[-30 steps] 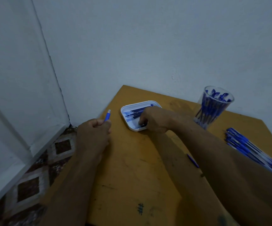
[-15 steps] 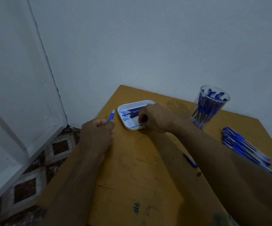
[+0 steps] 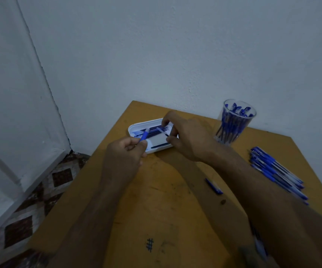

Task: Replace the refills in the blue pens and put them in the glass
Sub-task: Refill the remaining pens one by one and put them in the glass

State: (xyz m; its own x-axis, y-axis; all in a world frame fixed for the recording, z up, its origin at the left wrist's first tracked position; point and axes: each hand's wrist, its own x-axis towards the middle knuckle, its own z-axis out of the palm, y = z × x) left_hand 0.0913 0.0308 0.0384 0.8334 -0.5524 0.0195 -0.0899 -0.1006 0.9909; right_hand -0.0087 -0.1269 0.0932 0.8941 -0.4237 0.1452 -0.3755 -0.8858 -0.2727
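My left hand [image 3: 124, 153] grips a blue pen barrel [image 3: 144, 135], its open end pointing up and away over the white tray [image 3: 137, 127]. My right hand [image 3: 185, 139] pinches a thin refill [image 3: 162, 131] just above the tray, tilted toward the barrel's end; the two are a short gap apart. Several dark refills lie in the tray. A clear glass [image 3: 235, 122] at the back right holds several blue pens. A pile of blue pens [image 3: 276, 171] lies on the table's right side. A blue pen cap [image 3: 214, 186] lies beside my right forearm.
The wooden table [image 3: 156, 200] stands in a corner against a pale wall. Its left edge drops to a patterned tile floor [image 3: 40, 192]. A hash mark [image 3: 149, 245] is drawn on the near tabletop.
My right hand has lifted a refill out of the tray. My left hand has moved right with the pen barrel, bringing it over the tray close to the refill.
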